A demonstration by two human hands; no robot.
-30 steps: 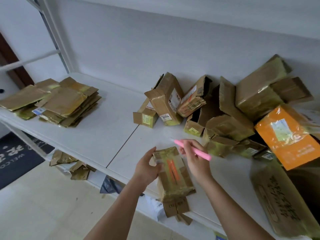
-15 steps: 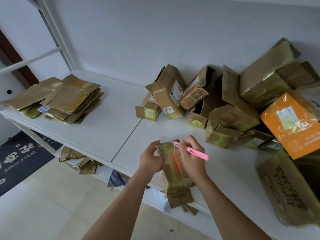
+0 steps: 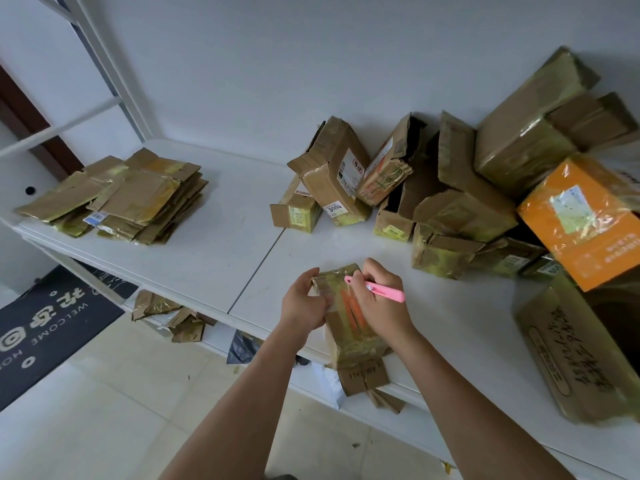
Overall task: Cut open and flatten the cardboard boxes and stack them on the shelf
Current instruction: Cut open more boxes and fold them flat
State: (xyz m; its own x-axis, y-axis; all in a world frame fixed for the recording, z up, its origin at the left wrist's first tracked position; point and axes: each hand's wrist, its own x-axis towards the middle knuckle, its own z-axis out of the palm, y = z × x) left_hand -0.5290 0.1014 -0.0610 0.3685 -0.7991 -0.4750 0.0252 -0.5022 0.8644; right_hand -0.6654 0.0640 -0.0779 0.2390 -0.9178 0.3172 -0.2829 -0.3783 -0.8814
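A small taped cardboard box (image 3: 353,337) with orange print lies at the front edge of the white shelf (image 3: 221,247), its near flaps hanging over the edge. My left hand (image 3: 303,303) grips the box's far left corner. My right hand (image 3: 382,304) holds a pink cutter (image 3: 377,289), its tip at the box's far end. A stack of flattened boxes (image 3: 128,197) sits at the shelf's left end. A heap of unopened and half-open boxes (image 3: 450,188) fills the back right.
An orange box (image 3: 585,220) leans on the heap at the right. A long brown box (image 3: 575,355) with handwriting lies at the right front. Cardboard scraps (image 3: 173,315) lie on a lower shelf. A dark welcome mat (image 3: 45,323) covers the tiled floor at left.
My right hand has brought the pink cutter down from above the box onto its far end. My left hand has closed tighter on the box's corner. The view has shifted slightly.
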